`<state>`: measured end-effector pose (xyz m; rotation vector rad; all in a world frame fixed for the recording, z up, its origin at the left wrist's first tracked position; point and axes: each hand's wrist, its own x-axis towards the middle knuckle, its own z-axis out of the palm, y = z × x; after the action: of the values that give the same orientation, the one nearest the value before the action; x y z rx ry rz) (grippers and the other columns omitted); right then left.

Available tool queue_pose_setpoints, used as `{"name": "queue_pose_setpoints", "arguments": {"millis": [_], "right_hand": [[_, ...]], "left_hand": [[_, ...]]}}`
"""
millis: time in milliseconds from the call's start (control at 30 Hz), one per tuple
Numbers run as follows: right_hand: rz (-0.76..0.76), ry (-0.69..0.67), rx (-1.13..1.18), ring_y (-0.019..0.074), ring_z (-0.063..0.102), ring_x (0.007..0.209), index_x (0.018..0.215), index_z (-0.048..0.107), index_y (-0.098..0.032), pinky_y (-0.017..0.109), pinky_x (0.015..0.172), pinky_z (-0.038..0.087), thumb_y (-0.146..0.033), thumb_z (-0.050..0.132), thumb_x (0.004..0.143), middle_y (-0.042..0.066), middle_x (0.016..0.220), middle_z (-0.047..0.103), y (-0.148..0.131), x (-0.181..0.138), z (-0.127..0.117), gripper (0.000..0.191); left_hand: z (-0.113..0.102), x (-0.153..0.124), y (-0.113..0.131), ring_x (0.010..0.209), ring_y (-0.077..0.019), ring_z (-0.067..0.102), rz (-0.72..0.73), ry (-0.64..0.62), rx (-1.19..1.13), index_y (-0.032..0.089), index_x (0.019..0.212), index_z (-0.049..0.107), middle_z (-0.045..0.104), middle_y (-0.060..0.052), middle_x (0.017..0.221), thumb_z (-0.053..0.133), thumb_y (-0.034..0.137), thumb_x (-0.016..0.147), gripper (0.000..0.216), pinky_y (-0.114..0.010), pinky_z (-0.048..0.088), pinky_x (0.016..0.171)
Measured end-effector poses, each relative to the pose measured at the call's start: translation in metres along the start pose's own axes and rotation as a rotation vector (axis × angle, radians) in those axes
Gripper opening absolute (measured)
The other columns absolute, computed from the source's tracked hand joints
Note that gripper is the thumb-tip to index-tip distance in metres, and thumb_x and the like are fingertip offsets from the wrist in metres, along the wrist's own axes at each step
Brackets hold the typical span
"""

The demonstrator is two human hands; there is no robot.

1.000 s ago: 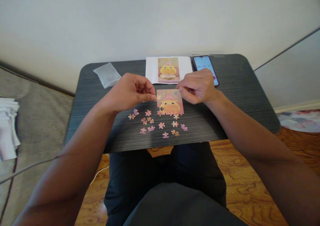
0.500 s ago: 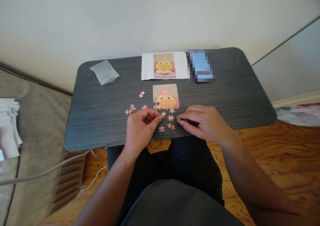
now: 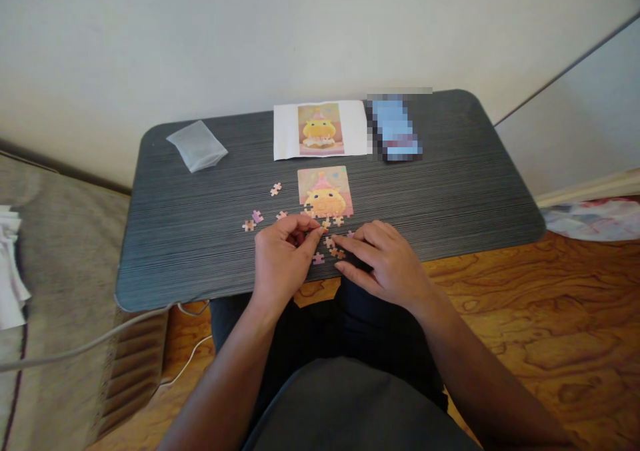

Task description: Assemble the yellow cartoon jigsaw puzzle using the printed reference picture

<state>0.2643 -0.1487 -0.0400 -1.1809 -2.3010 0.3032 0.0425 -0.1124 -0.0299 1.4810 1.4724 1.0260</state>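
Note:
A partly assembled jigsaw puzzle [image 3: 326,194] of a yellow character in a pink hat lies near the middle of the table. Just below it, my left hand [image 3: 287,248] pinches a small jigsaw piece between thumb and forefinger, mostly hidden by the fingertips. My right hand [image 3: 383,261] has its fingers apart, the forefinger reaching to a pale loose piece [image 3: 329,242]. Brown pieces [image 3: 337,254] and a purple piece [image 3: 319,258] lie between the hands. Another purple piece [image 3: 351,234] shows beside the right fingers. More loose pieces [image 3: 249,226] are scattered to the left.
Behind the puzzle, a white sheet [image 3: 286,131] carries the printed reference picture. A clear plastic pouch [image 3: 197,146] is at the back left, and a blurred phone-like object [image 3: 397,128] at the back right. The dark table [image 3: 200,238] stands against a wall, with a cable [image 3: 100,341] at its left front.
My right hand has moved left and opened out, leaving a purple piece on the table. The left hand keeps its pinch at nearly the same place. The view has shifted slightly.

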Motion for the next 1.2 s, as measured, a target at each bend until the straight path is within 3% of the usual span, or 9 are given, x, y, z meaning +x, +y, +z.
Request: {"name": "queue_pose_setpoints", "arguments": {"millis": [167, 267, 433, 600, 733, 833, 1200], "right_hand": [[0.182, 0.219, 0.172, 0.0214, 0.069, 0.082, 0.116, 0.081, -0.018, 0.038, 0.076, 0.054, -0.029, 0.076, 0.103, 0.004, 0.089, 0.075, -0.008, 0.000, -0.002, 0.017], [0.263, 0.249, 0.189, 0.0199, 0.073, 0.079, 0.114, 0.080, -0.020, 0.036, 0.074, 0.056, -0.029, 0.080, 0.102, 0.003, 0.089, 0.079, -0.018, 0.002, -0.002, 0.016], [0.264, 0.287, 0.148, 0.0194, 0.080, 0.079, 0.110, 0.080, -0.020, 0.035, 0.075, 0.059, -0.030, 0.082, 0.101, 0.002, 0.093, 0.086, -0.029, 0.004, -0.004, 0.013], [0.243, 0.279, 0.119, 0.0206, 0.086, 0.087, 0.111, 0.081, -0.025, 0.034, 0.078, 0.063, -0.030, 0.082, 0.102, 0.001, 0.104, 0.090, -0.030, 0.002, -0.013, 0.010], [0.263, 0.227, 0.119, 0.0229, 0.087, 0.092, 0.117, 0.083, -0.031, 0.037, 0.080, 0.066, -0.031, 0.080, 0.103, 0.000, 0.111, 0.089, -0.031, 0.000, -0.019, 0.015], [0.288, 0.237, 0.135, 0.0235, 0.087, 0.093, 0.118, 0.083, -0.033, 0.039, 0.081, 0.068, -0.029, 0.081, 0.102, -0.001, 0.112, 0.089, -0.032, -0.001, -0.022, 0.017], [0.384, 0.247, 0.293, 0.0218, 0.085, 0.087, 0.112, 0.084, -0.029, 0.037, 0.080, 0.068, -0.026, 0.085, 0.098, 0.000, 0.106, 0.089, -0.029, 0.003, -0.025, 0.015]], "left_hand": [[0.004, -0.006, 0.010, 0.062, -0.0108, 0.060, -0.025, -0.026, -0.050, 0.018, 0.086, 0.083, 0.076, -0.001, 0.075, 0.086, 0.023, 0.088, 0.005, -0.024, 0.044, 0.056], [0.008, -0.013, 0.022, 0.058, -0.0097, 0.060, -0.077, -0.046, -0.131, 0.018, 0.083, 0.082, 0.074, 0.000, 0.071, 0.086, 0.022, 0.087, 0.008, -0.022, 0.044, 0.053], [0.012, -0.024, 0.035, 0.064, -0.0099, 0.069, -0.122, -0.014, -0.243, 0.018, 0.085, 0.082, 0.079, -0.001, 0.075, 0.092, 0.021, 0.085, 0.011, -0.019, 0.054, 0.060], [0.012, -0.029, 0.037, 0.075, -0.0150, 0.080, -0.231, -0.077, -0.412, 0.018, 0.105, 0.084, 0.086, -0.003, 0.085, 0.095, 0.020, 0.080, 0.028, -0.023, 0.066, 0.071], [0.012, -0.029, 0.040, 0.071, -0.0137, 0.079, -0.227, -0.090, -0.369, 0.019, 0.091, 0.087, 0.085, -0.003, 0.082, 0.093, 0.022, 0.083, 0.010, -0.022, 0.065, 0.067], [0.013, -0.029, 0.042, 0.064, -0.0124, 0.074, -0.226, -0.074, -0.323, 0.019, 0.086, 0.085, 0.081, -0.002, 0.075, 0.093, 0.024, 0.083, 0.009, -0.021, 0.062, 0.059], [0.017, -0.028, 0.042, 0.055, -0.0116, 0.070, -0.327, -0.121, -0.399, 0.018, 0.091, 0.087, 0.079, -0.003, 0.068, 0.088, 0.027, 0.088, 0.009, -0.019, 0.056, 0.050]]}}
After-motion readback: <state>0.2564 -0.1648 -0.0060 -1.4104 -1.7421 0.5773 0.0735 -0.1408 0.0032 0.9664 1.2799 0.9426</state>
